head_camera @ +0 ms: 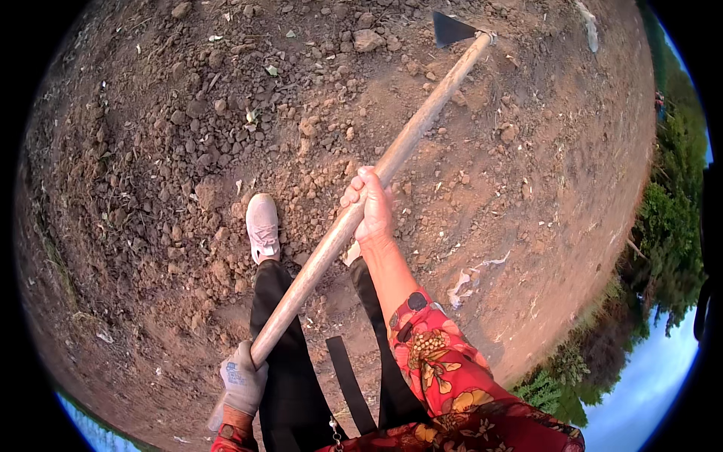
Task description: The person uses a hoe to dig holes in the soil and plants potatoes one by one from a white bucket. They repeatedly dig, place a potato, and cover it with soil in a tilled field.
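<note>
A hoe with a long wooden handle (423,121) runs diagonally from the lower left to the upper right. Its dark metal blade (452,30) is at the top right, over the soil. My right hand (370,206), bare, is closed around the middle of the handle. Lower down, my left hand (244,377), in a pale work glove with print on it, grips the handle near its butt end. Whether the blade touches the ground I cannot tell.
Loose soil clods (209,133) and small stones cover the ground at the left. My light pink shoe (262,226) stands on them. A scrap of thin plastic (464,287) lies to the right. Green trees (666,226) line the far right edge.
</note>
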The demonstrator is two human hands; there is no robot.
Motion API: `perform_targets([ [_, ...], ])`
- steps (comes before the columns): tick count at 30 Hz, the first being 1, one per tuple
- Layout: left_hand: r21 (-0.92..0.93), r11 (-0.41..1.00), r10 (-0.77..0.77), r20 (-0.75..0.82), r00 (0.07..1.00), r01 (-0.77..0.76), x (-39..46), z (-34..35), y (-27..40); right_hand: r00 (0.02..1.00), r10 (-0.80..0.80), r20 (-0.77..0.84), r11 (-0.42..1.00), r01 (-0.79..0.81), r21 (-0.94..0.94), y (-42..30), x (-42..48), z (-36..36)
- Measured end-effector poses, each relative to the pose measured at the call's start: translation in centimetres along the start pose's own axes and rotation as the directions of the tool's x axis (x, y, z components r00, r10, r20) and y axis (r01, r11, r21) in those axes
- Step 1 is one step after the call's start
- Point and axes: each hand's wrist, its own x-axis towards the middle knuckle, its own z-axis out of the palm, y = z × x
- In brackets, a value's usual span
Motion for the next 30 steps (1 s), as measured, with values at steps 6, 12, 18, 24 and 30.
perform_targets([
  [6,-0.067,0.994,-0.069,0.264,0.962,0.090,-6.6,-2.6,1.1,0.987,0.110,-0.114,0.985,-0.123,-0.120,0.8,-4.3,-1.8],
  [12,-0.047,0.998,-0.045,0.103,0.994,0.050,-6.3,-2.2,-0.5,0.998,0.060,-0.007,0.998,-0.060,-0.019,-0.5,-5.4,0.5],
  [18,-0.065,0.992,-0.076,0.334,0.939,0.103,-4.8,-2.3,1.7,0.983,0.041,-0.178,0.972,-0.081,-0.222,0.8,-2.4,-1.8],
  [24,-0.008,1.000,-0.027,0.125,0.992,0.028,-6.0,-1.2,-1.7,0.996,0.092,-0.009,0.996,-0.092,-0.004,1.4,-5.3,-1.1],
  [30,-0.027,0.999,0.021,0.127,0.992,-0.017,0.1,1.7,-0.7,1.000,0.004,-0.014,0.997,-0.005,-0.072,1.1,0.5,-2.7],
])
